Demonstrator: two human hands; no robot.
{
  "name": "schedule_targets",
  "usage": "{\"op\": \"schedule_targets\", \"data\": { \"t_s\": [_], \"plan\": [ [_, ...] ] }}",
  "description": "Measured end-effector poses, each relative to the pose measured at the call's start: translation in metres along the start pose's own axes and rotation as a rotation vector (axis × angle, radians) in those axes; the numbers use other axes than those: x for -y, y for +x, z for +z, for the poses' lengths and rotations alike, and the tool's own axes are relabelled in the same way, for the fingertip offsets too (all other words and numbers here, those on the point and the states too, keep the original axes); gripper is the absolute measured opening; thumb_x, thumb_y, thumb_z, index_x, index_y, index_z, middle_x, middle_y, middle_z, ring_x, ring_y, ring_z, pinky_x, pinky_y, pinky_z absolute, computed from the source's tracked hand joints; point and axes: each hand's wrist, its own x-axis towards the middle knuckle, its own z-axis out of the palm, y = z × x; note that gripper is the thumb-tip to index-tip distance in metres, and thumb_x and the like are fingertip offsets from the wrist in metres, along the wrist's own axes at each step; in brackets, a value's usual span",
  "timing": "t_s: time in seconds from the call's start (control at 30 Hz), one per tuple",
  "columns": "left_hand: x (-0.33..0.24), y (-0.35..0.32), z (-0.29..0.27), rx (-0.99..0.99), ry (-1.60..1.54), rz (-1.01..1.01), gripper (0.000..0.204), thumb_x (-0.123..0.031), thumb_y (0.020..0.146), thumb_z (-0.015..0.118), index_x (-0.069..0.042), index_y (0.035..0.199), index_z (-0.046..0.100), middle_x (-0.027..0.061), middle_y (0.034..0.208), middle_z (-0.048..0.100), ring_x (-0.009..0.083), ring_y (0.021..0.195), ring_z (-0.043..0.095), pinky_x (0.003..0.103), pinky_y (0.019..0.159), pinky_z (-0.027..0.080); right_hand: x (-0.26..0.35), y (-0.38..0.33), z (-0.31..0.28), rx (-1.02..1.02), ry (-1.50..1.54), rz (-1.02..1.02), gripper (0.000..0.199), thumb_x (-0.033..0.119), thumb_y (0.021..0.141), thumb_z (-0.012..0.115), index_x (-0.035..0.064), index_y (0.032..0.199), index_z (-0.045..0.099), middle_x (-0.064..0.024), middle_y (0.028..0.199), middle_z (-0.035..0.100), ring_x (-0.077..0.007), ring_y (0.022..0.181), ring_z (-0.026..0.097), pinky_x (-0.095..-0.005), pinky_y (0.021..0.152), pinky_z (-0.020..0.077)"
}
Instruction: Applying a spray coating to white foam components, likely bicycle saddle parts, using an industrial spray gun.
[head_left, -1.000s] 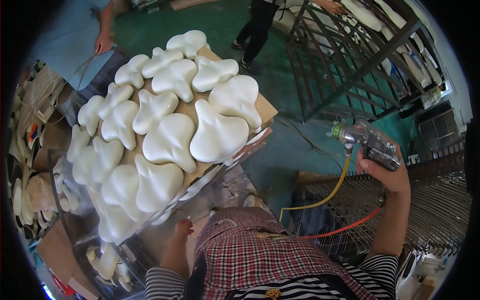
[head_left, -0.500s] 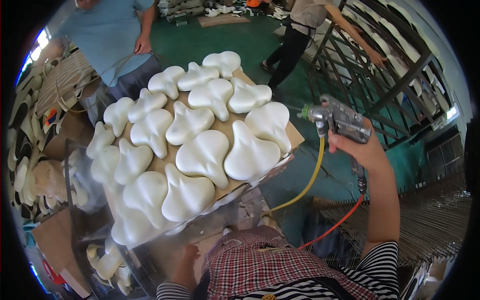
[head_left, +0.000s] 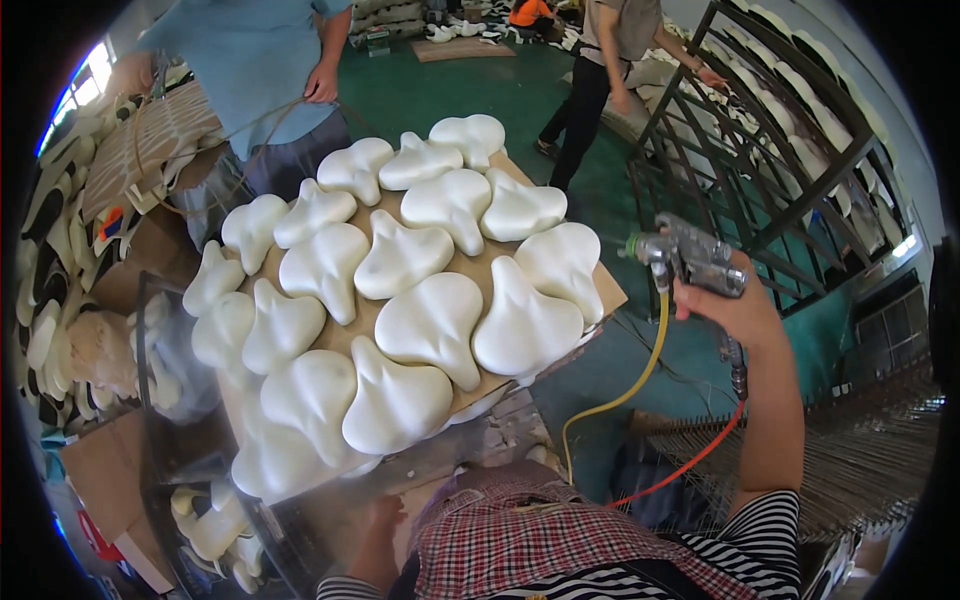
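Note:
My right hand point(head_left: 728, 300) is wrapped round a metal spray gun point(head_left: 700, 258), held to the right of the board with its green-ringed nozzle pointing left toward the saddles. A yellow hose point(head_left: 640, 375) and a red hose point(head_left: 690, 465) run down from the gun. Several white bicycle saddle pads point(head_left: 430, 315) lie close together on a brown board point(head_left: 610, 292), some with the narrow end toward me and some turned away. Low beside my apron, my left hand point(head_left: 385, 518) hangs near the board's front edge with nothing visible in it, its fingers loosely apart and hazy.
A co-worker in a blue shirt point(head_left: 255, 75) stands behind the board. Another person in dark trousers point(head_left: 580, 115) is by a metal rack point(head_left: 770, 195) of pads. Piled saddle parts point(head_left: 60, 260) fill the left side. A grid of metal rods point(head_left: 850, 450) lies at lower right.
The board and saddles have shifted slightly right and down in the view. The spray gun stays in my right hand, a little lower. The person by the rack has lowered one arm.

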Motion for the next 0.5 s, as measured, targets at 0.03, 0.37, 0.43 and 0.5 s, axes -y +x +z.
{"op": "schedule_targets", "data": {
  "t_s": [0.03, 0.37, 0.43, 0.5],
  "plan": [
    [-0.002, 0.0, 0.001, -0.002, -0.081, -0.048, 0.026, -0.023, 0.072, 0.076, -0.012, 0.095, 0.068, 0.007, 0.098, 0.067, 0.0258, 0.096, 0.064, 0.04, 0.077, 0.051, 0.0, -0.001, 0.001, 0.021, -0.013, -0.005, 0.038, 0.002, 0.08, 0.068, -0.002, 0.117, 0.06, -0.0026, 0.083, 0.063, -0.0085, 0.066, 0.058, -0.0247, 0.061, 0.0484],
    [0.016, 0.013, -0.024, 0.044, 0.634, 0.517, 0.027, -0.016, 0.081, 0.068, -0.003, 0.105, 0.065, 0.0136, 0.095, 0.066, 0.0291, 0.077, 0.067, 0.038, 0.06, 0.052, 0.006, -0.024, 0.008, 0.036, -0.073, 0.039, 0.035, 0.005, 0.08, 0.07, -0.0016, 0.113, 0.061, -0.002, 0.081, 0.063, -0.0081, 0.066, 0.059, -0.0238, 0.062, 0.049],
    [0.026, 0.014, -0.023, 0.057, 0.662, 0.644, 0.027, -0.014, 0.087, 0.062, 0.002, 0.109, 0.063, 0.0155, 0.091, 0.067, 0.0297, 0.066, 0.069, 0.037, 0.05, 0.053, 0.005, -0.035, 0.008, -0.033, -0.066, 0.013, 0.04, 0.005, 0.08, 0.07, -0.0016, 0.118, 0.059, -0.0022, 0.082, 0.063, -0.0082, 0.066, 0.059, -0.0238, 0.062, 0.049],
    [0.033, 0.015, -0.021, 0.038, 0.218, 0.416, 0.025, -0.014, 0.087, 0.061, 0.0, 0.107, 0.063, 0.0147, 0.09, 0.067, 0.0286, 0.064, 0.068, 0.035, 0.05, 0.052, 0.005, -0.047, 0.008, -0.069, -0.053, -0.009, 0.049, 0.004, 0.079, 0.069, -0.0017, 0.126, 0.055, -0.0021, 0.082, 0.063, -0.0088, 0.066, 0.059, -0.0238, 0.063, 0.0488]
  ]
}}
